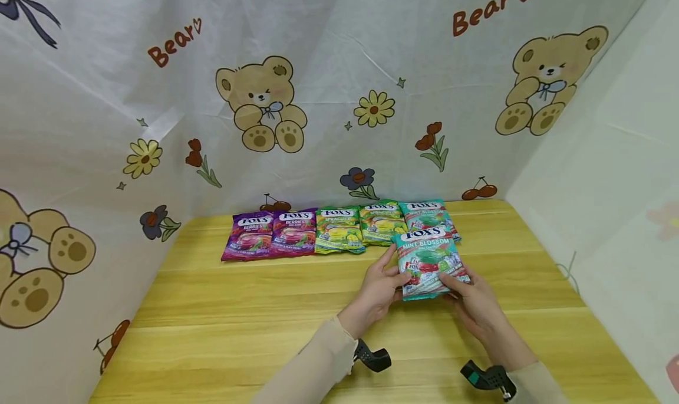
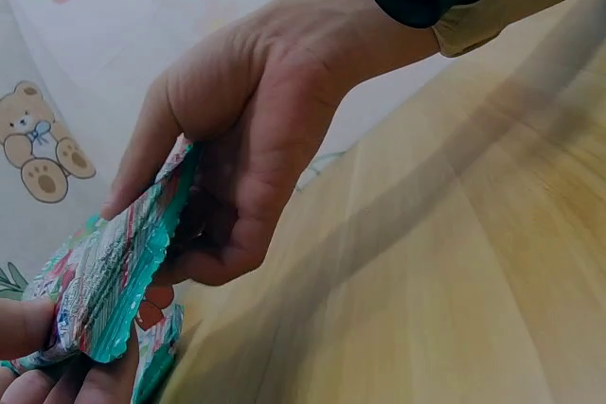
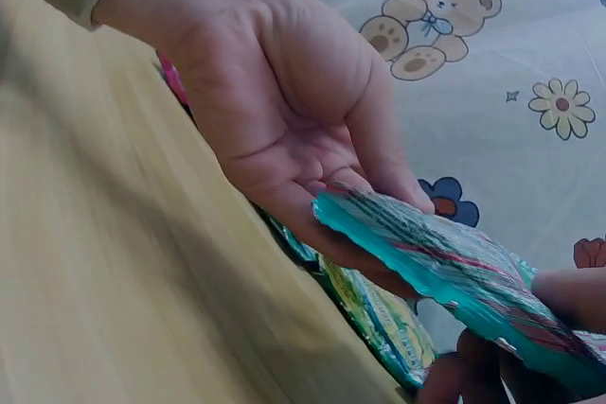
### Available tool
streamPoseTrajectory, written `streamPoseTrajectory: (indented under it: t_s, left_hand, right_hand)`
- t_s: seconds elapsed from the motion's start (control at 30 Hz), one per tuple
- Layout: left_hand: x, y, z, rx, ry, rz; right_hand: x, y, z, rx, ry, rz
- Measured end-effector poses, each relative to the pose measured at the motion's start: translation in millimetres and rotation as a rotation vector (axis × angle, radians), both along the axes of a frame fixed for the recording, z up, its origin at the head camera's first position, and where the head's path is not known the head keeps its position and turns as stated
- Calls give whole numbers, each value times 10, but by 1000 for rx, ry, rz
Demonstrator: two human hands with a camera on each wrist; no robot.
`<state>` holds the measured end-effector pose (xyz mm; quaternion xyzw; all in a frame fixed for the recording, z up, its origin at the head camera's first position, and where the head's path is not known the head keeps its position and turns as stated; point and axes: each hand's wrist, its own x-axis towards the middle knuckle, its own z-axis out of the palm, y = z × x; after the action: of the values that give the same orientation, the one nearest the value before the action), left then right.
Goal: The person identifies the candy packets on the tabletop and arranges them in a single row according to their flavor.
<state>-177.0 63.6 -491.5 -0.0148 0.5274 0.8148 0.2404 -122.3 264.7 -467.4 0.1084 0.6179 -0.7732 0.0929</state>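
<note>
Both hands hold a teal FOX'S Mint Blossom candy bag (image 1: 428, 262) near the right end of a row of candy bags. My left hand (image 1: 375, 292) grips its left side, thumb on the front and fingers behind. On the opposite side, my right hand (image 1: 480, 306) pinches it with the thumb over the front. The right wrist view shows the left hand (image 3: 284, 92) around the bag's crimped edge. In the left wrist view, the right hand (image 2: 256, 120) holds the other end. Just behind stands another teal bag (image 1: 424, 215), partly covered by the held one.
Along the back of the wooden table (image 1: 239, 321) sit two purple Berries bags, one left (image 1: 248, 236) and one beside it (image 1: 294, 233). Two green-yellow Springtea bags follow, a left one (image 1: 339, 230) and a right one (image 1: 382, 222). A bear-print cloth (image 1: 329, 32) hangs behind.
</note>
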Motion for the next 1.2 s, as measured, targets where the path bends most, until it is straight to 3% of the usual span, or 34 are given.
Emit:
streamPoseTrajectory:
  t_s: [0.2,0.47,0.63,0.87,1.0,1.2]
  left_hand:
    - [-101,151,62,-1,3,24]
    - [-251,367,148,-26,19,57]
    - [-286,500,146,-54,13,100]
    - [-378,635,134,-51,-10,103]
    - [-443,721,139,-36,-22,80]
    - [-563,860,122,-55,-23,-17]
  right_hand:
    - [-59,72,39,-121,34,-19]
    - [-220,242,84,-130,81,-47]
    - [-319,332,100,-159,98,-80]
    - [-565,523,73,-226,169,-83]
    - [-739,692,14,-276,189,-75]
    - [-951,986,-77,-324,193,-55]
